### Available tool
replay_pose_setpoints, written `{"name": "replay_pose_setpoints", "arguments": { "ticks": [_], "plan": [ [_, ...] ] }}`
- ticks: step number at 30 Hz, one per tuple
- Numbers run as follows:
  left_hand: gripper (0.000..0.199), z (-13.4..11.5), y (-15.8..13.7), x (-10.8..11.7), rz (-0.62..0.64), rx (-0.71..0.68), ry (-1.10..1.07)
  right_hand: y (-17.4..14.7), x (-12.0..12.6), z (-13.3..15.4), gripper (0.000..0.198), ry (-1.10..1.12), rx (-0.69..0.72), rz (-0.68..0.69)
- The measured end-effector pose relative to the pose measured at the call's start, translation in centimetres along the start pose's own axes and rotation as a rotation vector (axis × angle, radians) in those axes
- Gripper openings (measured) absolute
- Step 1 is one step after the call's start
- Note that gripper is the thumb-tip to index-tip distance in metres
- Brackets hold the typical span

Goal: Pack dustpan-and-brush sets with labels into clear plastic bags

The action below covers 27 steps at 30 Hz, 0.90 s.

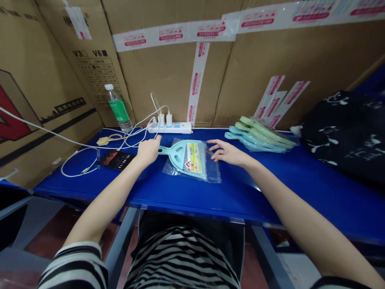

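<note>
A light-blue dustpan (179, 155) lies flat on the blue table in a clear plastic bag (214, 172). A striped brush-like part and a yellow-green label card (194, 157) show on it. My left hand (148, 151) is closed at the end of the dustpan's handle, thumb up; most of its fingers are hidden behind the hand. Beside the bag's right edge, my right hand (227, 153) is open with its fingers spread and curved. Farther right lies a stack of bagged dustpans (261, 135), green on top and blue beneath.
Left of my left hand lies a phone (122, 160) showing a timer, among white cables (90, 145). A water bottle (118, 108) and a power strip (177, 128) stand at the back against taped cardboard (168, 76). A black patterned cloth item (343, 132) sits at right.
</note>
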<state>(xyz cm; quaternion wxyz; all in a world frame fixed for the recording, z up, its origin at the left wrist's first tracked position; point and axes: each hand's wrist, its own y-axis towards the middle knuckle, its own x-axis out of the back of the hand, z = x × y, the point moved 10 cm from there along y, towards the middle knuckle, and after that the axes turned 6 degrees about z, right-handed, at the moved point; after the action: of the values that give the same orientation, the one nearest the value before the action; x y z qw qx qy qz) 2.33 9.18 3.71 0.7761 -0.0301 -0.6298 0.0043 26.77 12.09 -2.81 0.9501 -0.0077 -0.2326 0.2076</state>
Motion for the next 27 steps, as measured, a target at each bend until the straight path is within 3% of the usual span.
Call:
{"name": "replay_pose_setpoints", "arguments": {
  "ticks": [8, 11, 17, 19, 24, 27],
  "plan": [
    [0.044, -0.4, 0.0, 0.0, -0.029, -0.024, 0.021, -0.6, -0.4, 3.1, 0.038, -0.613, 0.187, -0.130],
    [0.040, -0.4, 0.1, 0.1, -0.051, -0.035, 0.022, -0.9, -0.4, 3.4, 0.038, -0.740, 0.108, -0.155],
    [0.037, -0.8, -0.1, 0.9, -0.145, -0.095, -0.015, -1.4, 0.2, 2.9, 0.041, -0.787, -0.069, -0.166],
    [0.032, -1.9, -0.4, 1.2, -0.180, -0.213, -0.066, -1.3, 0.2, 3.0, 0.041, -0.790, -0.047, -0.177],
    [0.022, -6.6, -2.8, 0.7, -0.116, -0.777, -0.297, -1.2, -0.1, 3.7, 0.054, -0.773, 0.039, -0.180],
    [0.018, -7.2, -3.4, 0.6, -0.088, -0.900, -0.387, -1.5, -0.1, 4.1, 0.059, -0.781, 0.012, -0.157]
  ]
}}
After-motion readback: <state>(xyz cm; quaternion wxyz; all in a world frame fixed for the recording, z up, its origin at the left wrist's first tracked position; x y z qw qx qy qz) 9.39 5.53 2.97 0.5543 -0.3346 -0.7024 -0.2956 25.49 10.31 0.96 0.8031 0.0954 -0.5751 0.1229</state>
